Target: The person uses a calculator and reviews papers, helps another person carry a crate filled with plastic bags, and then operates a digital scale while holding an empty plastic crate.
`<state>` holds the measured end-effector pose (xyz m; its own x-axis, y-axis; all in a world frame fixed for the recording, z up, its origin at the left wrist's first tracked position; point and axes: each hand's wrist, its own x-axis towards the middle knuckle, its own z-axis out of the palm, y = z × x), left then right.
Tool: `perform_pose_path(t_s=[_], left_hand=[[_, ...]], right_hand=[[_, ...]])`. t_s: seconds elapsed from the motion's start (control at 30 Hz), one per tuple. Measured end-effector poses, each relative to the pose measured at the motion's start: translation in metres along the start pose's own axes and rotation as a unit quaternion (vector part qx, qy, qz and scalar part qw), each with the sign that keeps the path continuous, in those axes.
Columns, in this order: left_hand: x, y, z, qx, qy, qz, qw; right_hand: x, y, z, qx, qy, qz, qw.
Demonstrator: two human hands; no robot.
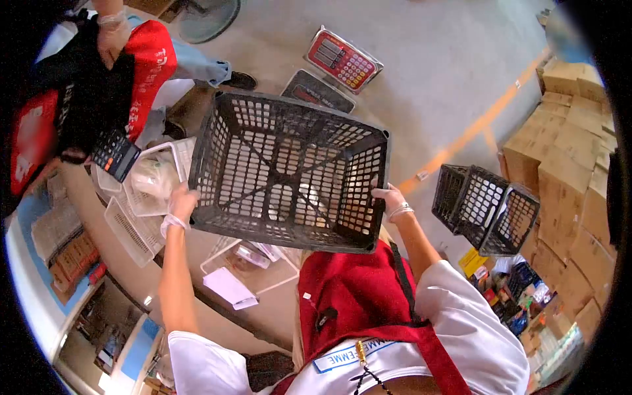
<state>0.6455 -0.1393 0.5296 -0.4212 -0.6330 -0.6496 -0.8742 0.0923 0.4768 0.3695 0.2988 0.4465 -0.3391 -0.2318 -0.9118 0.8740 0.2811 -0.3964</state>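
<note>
A black slatted plastic crate (284,178) is held up in front of me, its open top facing my view. Nothing lies inside, and the light floor shows through its holes. My left hand (182,203) is closed on the crate's left edge. On the opposite side, my right hand (393,199) grips the right edge, thumb over the rim. Both hands seem to wear thin clear gloves. Just left of my left hand, a white plastic basket (180,164) contains a pale bag (155,176). Below the crate, a purple-white paper (230,288) lies over a shallow white tray (288,279).
A scale with a red keypad (343,60) and dark platform (320,91) stands beyond the crate. Several black crates (487,204) are at right, beside stacked cardboard boxes (556,151). A co-worker's hand (113,41) is at upper left, near a calculator (114,155).
</note>
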Motion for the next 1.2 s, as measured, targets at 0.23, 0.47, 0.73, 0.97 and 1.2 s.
perform_pose_path(t_s=[0.23,0.47,0.73,0.97,1.2], left_hand=[[0.096,-0.024,0.043,-0.048,0.072,0.045,0.995],[0.217,-0.047,0.085,-0.039,0.112,0.014,0.993],[0.267,0.03,0.105,0.032,0.063,0.012,0.997],[0.289,0.054,0.118,0.098,0.024,0.016,0.995],[0.355,-0.063,0.117,0.01,0.021,0.053,0.998]], right_hand=[[0.051,0.025,-0.007,0.001,-0.013,0.045,0.999],[0.092,0.026,0.019,0.109,0.09,-0.053,0.989],[0.142,0.07,0.017,0.101,0.126,-0.113,0.981],[0.145,0.071,0.029,0.155,0.168,-0.109,0.967],[0.148,0.069,0.025,0.1,0.143,-0.113,0.978]])
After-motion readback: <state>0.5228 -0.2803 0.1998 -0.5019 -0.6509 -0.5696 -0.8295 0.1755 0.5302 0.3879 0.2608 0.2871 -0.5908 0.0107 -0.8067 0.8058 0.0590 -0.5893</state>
